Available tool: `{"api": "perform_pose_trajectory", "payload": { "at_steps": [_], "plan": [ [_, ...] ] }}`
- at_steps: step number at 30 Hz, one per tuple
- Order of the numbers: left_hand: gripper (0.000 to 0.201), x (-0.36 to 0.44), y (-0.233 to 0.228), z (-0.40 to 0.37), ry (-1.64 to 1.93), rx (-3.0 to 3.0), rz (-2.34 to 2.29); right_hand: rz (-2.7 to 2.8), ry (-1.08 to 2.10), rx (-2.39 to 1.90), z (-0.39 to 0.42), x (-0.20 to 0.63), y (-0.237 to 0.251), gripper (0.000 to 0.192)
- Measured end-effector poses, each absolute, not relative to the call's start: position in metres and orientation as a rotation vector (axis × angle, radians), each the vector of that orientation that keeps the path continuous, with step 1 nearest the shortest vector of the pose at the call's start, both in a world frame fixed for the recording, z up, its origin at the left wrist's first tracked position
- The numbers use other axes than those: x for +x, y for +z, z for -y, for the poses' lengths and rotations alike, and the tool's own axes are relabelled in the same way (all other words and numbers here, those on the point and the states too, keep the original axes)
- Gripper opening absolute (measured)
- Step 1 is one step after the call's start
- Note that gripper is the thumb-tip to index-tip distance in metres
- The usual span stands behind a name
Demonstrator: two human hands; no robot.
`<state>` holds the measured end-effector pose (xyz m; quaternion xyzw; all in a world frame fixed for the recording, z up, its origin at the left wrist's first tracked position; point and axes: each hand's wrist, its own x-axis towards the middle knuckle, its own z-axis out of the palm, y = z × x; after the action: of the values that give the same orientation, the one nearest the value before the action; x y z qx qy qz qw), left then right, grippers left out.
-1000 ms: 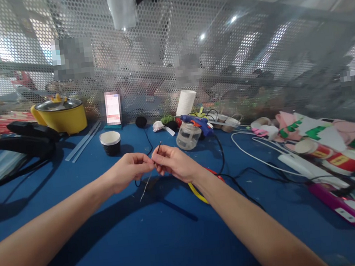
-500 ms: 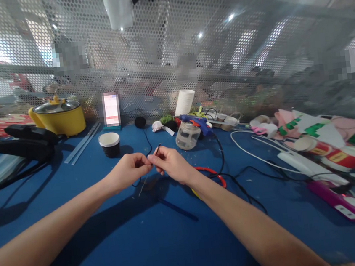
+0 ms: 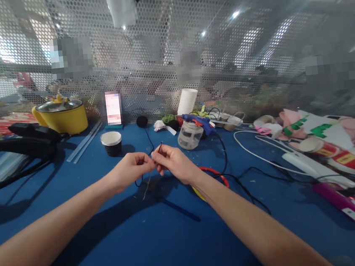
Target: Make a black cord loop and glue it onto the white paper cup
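Observation:
My left hand and my right hand meet above the middle of the blue table, fingertips almost touching. In the right fingers is a thin dark stick, its tip poking up above them; most of it is covered. The left thumb and forefinger are pinched together on something too small to make out. A pale thread dangles below the fingertips. Black yarn runs from a black ball toward my hands and passes behind them. A white cup with a black lower part stands beyond my left hand.
Behind the right hand are a clear jar and a blue glue gun. Cables and a red-yellow ring lie by the right forearm. A purple power strip is at right, a yellow pot at back left.
The whole view has shifted slightly, so things sit a little further right. My hands keep nearly the same pinched pose, and the pale thread hangs a bit differently.

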<state>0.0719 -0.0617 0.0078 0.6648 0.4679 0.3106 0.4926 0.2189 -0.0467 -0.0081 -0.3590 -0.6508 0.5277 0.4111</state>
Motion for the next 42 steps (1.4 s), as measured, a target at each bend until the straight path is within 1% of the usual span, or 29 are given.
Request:
{"api": "perform_pose_trajectory", "payload": {
  "at_steps": [4, 7, 12, 23, 26, 30, 32, 36, 42],
  "plan": [
    [0.019, 0.068, 0.012, 0.059, 0.712, 1.622, -1.084, 1.676, 1.284, -0.918, 0.045, 0.221, -0.005, 0.026],
    [0.017, 0.065, 0.015, 0.057, 0.682, 1.753, -1.065, 1.717, 1.233, -0.956, 0.044, 0.221, -0.005, 0.025],
    [0.013, 0.064, 0.019, 0.058, 0.690, 1.952, -1.157, 1.791, 1.131, -1.033, 0.045, 0.222, -0.006, 0.025],
    [0.012, 0.073, 0.012, 0.062, 0.794, 1.879, -1.249, 1.795, 0.910, -1.155, 0.049, 0.218, -0.008, 0.035],
    [0.013, 0.075, 0.012, 0.064, 0.831, 1.789, -1.233, 1.763, 0.948, -1.137, 0.050, 0.217, -0.008, 0.036],
    [0.013, 0.076, 0.015, 0.066, 0.783, 1.611, -1.146, 1.712, 1.204, -0.930, 0.050, 0.218, -0.007, 0.032],
    [0.015, 0.074, 0.016, 0.066, 0.744, 1.557, -1.126, 1.702, 1.263, -0.874, 0.050, 0.218, -0.006, 0.030],
    [0.014, 0.072, 0.018, 0.065, 0.732, 1.579, -1.110, 1.674, 1.216, -0.958, 0.048, 0.219, -0.006, 0.033],
    [0.010, 0.072, 0.017, 0.065, 0.768, 1.678, -1.115, 1.743, 1.038, -1.058, 0.048, 0.221, -0.007, 0.035]
  ]
}}
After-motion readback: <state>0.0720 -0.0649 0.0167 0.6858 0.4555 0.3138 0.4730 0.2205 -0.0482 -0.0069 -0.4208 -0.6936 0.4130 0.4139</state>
